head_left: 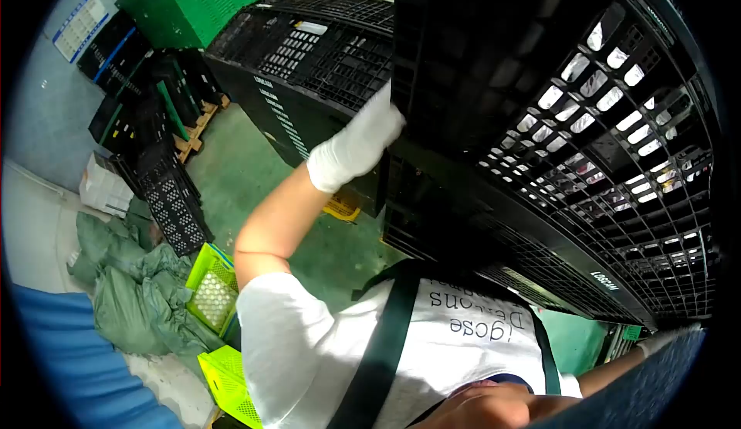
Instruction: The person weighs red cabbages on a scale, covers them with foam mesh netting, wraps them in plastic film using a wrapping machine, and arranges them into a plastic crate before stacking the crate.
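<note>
A large black slatted plastic crate fills the upper right, tilted up close to me. My left hand, in a white glove, is closed at its left edge, with the fingertips partly hidden by the crate. My right hand, also gloved in white, shows only in part near the crate's lower right corner. A dark blue, blurred edge covers some of it, and its fingers cannot be made out. Silvery white shapes show through the crate's slots.
Beyond my left hand stands a stack of black crates, with green crates behind. Folded black crates lean at the left. Green sacks and lime-yellow baskets lie on the green floor. A wooden pallet sits near the wall.
</note>
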{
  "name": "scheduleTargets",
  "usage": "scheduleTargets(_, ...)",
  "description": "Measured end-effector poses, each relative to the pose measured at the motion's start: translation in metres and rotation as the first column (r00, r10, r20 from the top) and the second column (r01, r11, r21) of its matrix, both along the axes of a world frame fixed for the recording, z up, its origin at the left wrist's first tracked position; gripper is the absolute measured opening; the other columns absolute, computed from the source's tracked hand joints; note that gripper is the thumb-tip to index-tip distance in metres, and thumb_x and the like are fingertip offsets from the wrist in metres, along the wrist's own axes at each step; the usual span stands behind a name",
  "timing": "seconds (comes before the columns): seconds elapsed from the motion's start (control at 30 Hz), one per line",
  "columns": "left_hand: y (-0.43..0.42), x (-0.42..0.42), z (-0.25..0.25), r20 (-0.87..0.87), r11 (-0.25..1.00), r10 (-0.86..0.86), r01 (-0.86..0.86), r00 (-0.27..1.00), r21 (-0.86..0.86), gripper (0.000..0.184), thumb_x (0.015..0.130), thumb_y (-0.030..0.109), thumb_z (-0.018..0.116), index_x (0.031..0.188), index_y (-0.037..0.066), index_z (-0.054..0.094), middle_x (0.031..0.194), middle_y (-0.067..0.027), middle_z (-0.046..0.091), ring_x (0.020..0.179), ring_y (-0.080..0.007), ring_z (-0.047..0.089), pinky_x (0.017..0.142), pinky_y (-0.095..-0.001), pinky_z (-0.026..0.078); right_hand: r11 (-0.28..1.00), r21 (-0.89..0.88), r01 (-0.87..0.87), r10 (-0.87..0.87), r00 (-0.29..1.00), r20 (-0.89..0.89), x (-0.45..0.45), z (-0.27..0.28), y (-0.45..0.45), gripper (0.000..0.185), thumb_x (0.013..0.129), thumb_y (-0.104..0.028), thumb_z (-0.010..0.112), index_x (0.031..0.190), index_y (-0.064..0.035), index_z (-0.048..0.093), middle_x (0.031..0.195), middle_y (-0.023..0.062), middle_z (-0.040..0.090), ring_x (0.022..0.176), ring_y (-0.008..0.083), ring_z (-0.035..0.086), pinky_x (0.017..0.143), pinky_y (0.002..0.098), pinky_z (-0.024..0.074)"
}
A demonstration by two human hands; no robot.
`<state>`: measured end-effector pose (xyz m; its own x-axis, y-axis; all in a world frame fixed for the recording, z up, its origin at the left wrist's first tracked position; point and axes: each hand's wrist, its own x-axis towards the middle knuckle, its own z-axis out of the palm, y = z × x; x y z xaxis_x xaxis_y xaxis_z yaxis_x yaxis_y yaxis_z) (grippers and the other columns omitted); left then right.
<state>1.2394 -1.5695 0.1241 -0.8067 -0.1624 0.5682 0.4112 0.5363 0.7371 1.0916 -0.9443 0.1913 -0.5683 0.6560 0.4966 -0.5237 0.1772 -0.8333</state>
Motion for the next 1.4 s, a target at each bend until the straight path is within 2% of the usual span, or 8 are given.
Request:
scheduleTargets(0.17, -0.013, 0.024, -0.034, 0.006, 0.984, 0.139, -0.137, 0.990, -0.116, 0.031, 0.086, 0.012, 0.053, 0.113, -0.005, 0.054, 0.119, -0.0175, 0.056, 0.112, -0.0321, 0.051, 0.100, -0.0404, 0.039, 0.979, 0.203, 0.029, -0.020, 0.999, -0.049, -0.024, 0.022, -0.006, 0.044, 0.100, -0.034, 0.040, 0.120, 0.0005, 0.059, 0.105, 0.0097, 0.066, 0.092, 0.0184, 0.062, 0.085, 0.0299, 0.0492)
scheduleTargets(0.3, 0.000, -0.001, -0.063, -0.027, 0.966, 0.186, -0.188, 0.982, -0.179, 0.030, 0.086, 0.013, 0.053, 0.112, -0.004, 0.055, 0.117, -0.0167, 0.057, 0.108, -0.0315, 0.052, 0.097, -0.0405, 0.040, 0.201, 0.789, 0.580, -0.627, 0.695, -0.352, -0.015, 0.007, -0.015, 0.040, 0.100, -0.029, 0.043, 0.119, 0.0025, 0.060, 0.114, 0.0156, 0.064, 0.107, 0.0227, 0.060, 0.097, 0.0318, 0.0433)
scheduleTargets(0.33, 0.004, -0.001, -0.068, -0.035, 0.964, 0.190, -0.193, 0.981, -0.182, 0.030, 0.087, 0.013, 0.054, 0.112, -0.004, 0.055, 0.116, -0.0165, 0.058, 0.107, -0.0314, 0.053, 0.097, -0.0405, 0.040, 0.891, 0.396, 0.221, -0.250, 0.968, 0.024, 0.019, 0.042, -0.058, 0.038, 0.099, -0.025, 0.046, 0.122, 0.0022, 0.058, 0.120, 0.0163, 0.061, 0.117, 0.0248, 0.054, 0.105, 0.0324, 0.0370)
scheduleTargets(0.53, 0.109, -0.052, -0.110, 0.031, 0.981, -0.027, 0.033, 0.999, -0.191, 0.029, 0.087, 0.015, 0.054, 0.110, -0.002, 0.057, 0.112, -0.0152, 0.059, 0.103, -0.0304, 0.055, 0.093, -0.0405, 0.042, 0.987, 0.116, -0.107, 0.131, 0.966, -0.224, 0.045, 0.002, -0.019, 0.037, 0.096, -0.024, 0.055, 0.127, -0.0048, 0.056, 0.145, 0.0118, 0.039, 0.102, 0.0147, 0.058, 0.092, 0.0294, 0.0436)
scheduleTargets(0.87, 0.343, -0.070, -0.278, 0.674, 0.914, -0.350, 0.396, 0.651, 0.091, 0.027, 0.088, 0.018, 0.056, 0.108, 0.000, 0.059, 0.106, -0.0132, 0.062, 0.094, -0.0289, 0.058, 0.086, -0.0405, 0.045, 0.930, 0.029, 0.366, -0.353, 0.913, -0.205, 0.171, -0.062, 0.249, 0.061, 0.098, -0.015, 0.049, 0.150, -0.0064, 0.018, 0.107, 0.0091, 0.065, 0.084, 0.0115, 0.061, 0.080, 0.0266, 0.0483)
scheduleTargets(1.07, 0.427, -0.085, -0.354, 0.936, 0.913, -0.298, 0.341, 0.186, 0.223, 0.026, 0.089, 0.020, 0.057, 0.106, 0.001, 0.061, 0.102, -0.0120, 0.063, 0.089, -0.0279, 0.060, 0.083, -0.0405, 0.047, 0.969, -0.193, 0.153, -0.089, 0.947, 0.308, 0.214, -0.194, 0.319, 0.052, 0.095, -0.021, 0.053, 0.142, -0.0046, 0.037, 0.101, 0.0059, 0.066, 0.082, 0.0113, 0.060, 0.078, 0.0265, 0.0481)
scheduleTargets(1.17, 0.458, -0.094, -0.375, 0.965, 0.928, -0.259, 0.290, 0.048, 0.234, 0.026, 0.089, 0.021, 0.057, 0.105, 0.002, 0.062, 0.100, -0.0114, 0.064, 0.087, -0.0274, 0.061, 0.081, -0.0405, 0.048, 0.980, 0.065, -0.187, 0.055, 0.571, 0.819, 0.250, -0.196, 0.328, 0.047, 0.095, -0.030, 0.054, 0.134, -0.0042, 0.048, 0.106, 0.0105, 0.067, 0.091, 0.0208, 0.063, 0.083, 0.0307, 0.0489)
scheduleTargets(1.4, 0.573, -0.159, -0.420, 0.920, 0.886, -0.388, 0.255, -0.052, 0.388, 0.025, 0.090, 0.023, 0.058, 0.104, 0.003, 0.063, 0.095, -0.0100, 0.066, 0.081, -0.0264, 0.064, 0.076, -0.0406, 0.051, 0.956, -0.141, -0.257, 0.259, 0.518, 0.815, 0.238, -0.231, 0.405, 0.047, 0.094, -0.031, 0.054, 0.133, -0.0054, 0.050, 0.108, 0.0095, 0.067, 0.098, 0.0206, 0.063, 0.088, 0.0312, 0.0475)
